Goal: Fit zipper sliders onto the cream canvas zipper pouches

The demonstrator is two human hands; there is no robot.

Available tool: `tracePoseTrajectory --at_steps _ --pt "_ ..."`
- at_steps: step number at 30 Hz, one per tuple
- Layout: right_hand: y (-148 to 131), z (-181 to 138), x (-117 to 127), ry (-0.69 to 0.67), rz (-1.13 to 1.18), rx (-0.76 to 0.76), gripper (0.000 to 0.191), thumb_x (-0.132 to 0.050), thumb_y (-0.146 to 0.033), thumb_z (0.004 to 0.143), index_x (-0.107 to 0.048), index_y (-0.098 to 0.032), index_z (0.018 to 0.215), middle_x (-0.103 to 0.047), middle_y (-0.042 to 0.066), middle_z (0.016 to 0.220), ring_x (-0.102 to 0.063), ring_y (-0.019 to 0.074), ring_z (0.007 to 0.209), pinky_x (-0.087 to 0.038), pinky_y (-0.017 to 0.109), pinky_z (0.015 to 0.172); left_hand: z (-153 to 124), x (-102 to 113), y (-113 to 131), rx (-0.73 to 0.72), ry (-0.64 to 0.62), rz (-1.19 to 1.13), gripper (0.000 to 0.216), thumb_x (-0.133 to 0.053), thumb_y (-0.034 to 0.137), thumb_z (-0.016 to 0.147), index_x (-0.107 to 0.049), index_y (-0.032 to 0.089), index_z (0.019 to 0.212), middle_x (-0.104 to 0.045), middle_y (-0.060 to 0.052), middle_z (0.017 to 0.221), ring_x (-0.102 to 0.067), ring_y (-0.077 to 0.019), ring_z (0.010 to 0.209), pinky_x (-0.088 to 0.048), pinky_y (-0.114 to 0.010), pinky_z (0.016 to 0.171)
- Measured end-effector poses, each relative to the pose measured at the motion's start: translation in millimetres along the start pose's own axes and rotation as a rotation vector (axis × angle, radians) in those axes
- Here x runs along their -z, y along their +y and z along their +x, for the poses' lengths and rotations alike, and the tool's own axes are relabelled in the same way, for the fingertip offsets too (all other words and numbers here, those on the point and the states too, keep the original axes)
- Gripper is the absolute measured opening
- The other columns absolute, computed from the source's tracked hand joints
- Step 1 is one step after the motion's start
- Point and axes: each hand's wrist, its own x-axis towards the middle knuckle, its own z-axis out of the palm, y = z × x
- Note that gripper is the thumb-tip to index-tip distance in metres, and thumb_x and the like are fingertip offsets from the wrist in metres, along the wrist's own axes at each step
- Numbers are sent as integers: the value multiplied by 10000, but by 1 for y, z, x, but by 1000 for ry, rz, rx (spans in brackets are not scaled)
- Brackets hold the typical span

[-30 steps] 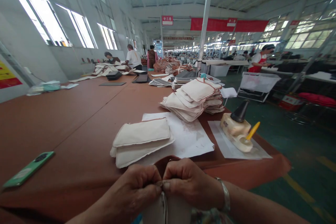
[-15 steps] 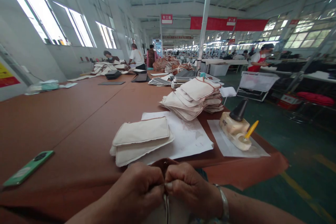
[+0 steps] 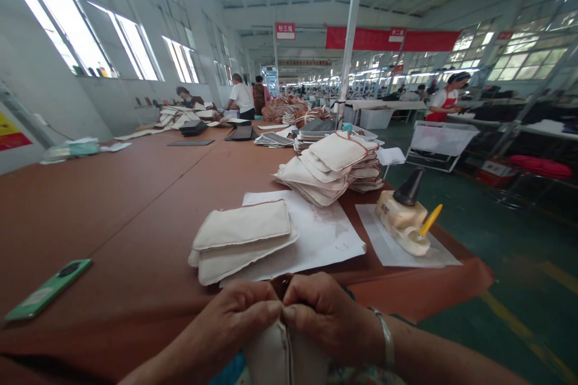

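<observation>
Cream canvas pouch (image 3: 275, 355) is pinched at its top edge by both hands. The fingers (image 3: 266, 311) of the left hand (image 3: 237, 322) and those of the right hand (image 3: 323, 313) are closed tight on the cloth, and the fingertips meet over its middle seam (the pouch's lower part runs out of view). A silver bangle (image 3: 386, 337) rings the right wrist. The canvas pouch is held at the near edge of the brown desk (image 3: 112, 210).

Just beyond the pouch lies a small stack of flat pouches (image 3: 244, 237), resting partly on a white paper sheet (image 3: 325, 234). Farther beyond it and to the right stands a bigger heap of pouches (image 3: 329, 171). Right of the pouch, on its own paper, lies a glue bottle (image 3: 401, 219) with a black cone cap and a yellow handle. Well to the left of the pouch a green phone (image 3: 47, 290) lies flat. Far beyond, other people work at the desk's far end.
</observation>
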Motion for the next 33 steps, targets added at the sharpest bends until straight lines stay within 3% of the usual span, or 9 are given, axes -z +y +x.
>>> tracePoseTrajectory --at_steps 3,7,13,17,22,27,30,33 --pt "2 1 -1 2 32 -39 164 -544 -243 839 -574 -136 719 -550 -9 668 -456 97 612 -362 204 571 2 0 0 34 7 19 397 -658 508 794 -500 157 695 -347 48 638 -254 -106 604 -200 -232 520" --pt "2 1 -3 103 -60 -62 130 -583 -187 781 -627 -129 674 -550 -20 595 -448 87 558 -340 193 526 7 -4 -7 135 53 -39 481 -695 602 694 -512 158 671 -384 45 584 -260 -89 542 -196 -225 488" --pt "0 -3 -10 189 -117 93 116 -568 -95 731 -671 -148 719 -641 16 666 -557 113 593 -417 194 564 11 -9 -27 181 105 -8 523 -699 656 644 -519 165 651 -391 45 538 -271 -83 494 -209 -226 450" --pt "-3 -8 -5 95 -181 341 136 -494 -105 809 -619 -157 817 -609 31 704 -550 119 619 -422 214 592 5 -15 -27 164 71 -102 429 -724 545 628 -554 152 655 -399 45 544 -268 -80 499 -207 -219 458" --pt "-7 -19 10 -132 -564 463 169 -477 -215 910 -623 -180 835 -526 10 715 -425 112 599 -284 245 517 -7 -22 -12 152 49 -341 242 -726 333 610 -635 114 660 -469 23 536 -304 -80 502 -207 -210 479" --pt "-7 -23 14 -148 -736 539 177 -474 -264 922 -617 -199 843 -495 -2 687 -399 130 609 -275 282 545 -11 -26 -9 156 29 -521 363 -752 449 716 -604 123 662 -466 19 535 -331 -79 493 -208 -210 487" --pt "-6 -22 12 -121 -829 630 159 -473 -231 917 -591 -201 815 -496 -7 635 -408 140 588 -261 298 529 -11 -25 -11 142 -20 -461 411 -784 487 714 -573 135 700 -468 27 561 -336 -72 500 -200 -205 492" --pt "-7 -26 11 -106 -703 730 170 -420 -245 953 -570 -179 908 -551 10 652 -448 143 578 -325 284 525 -14 -21 -11 67 -87 -255 436 -709 545 774 -570 136 717 -454 26 586 -326 -79 516 -202 -210 479"
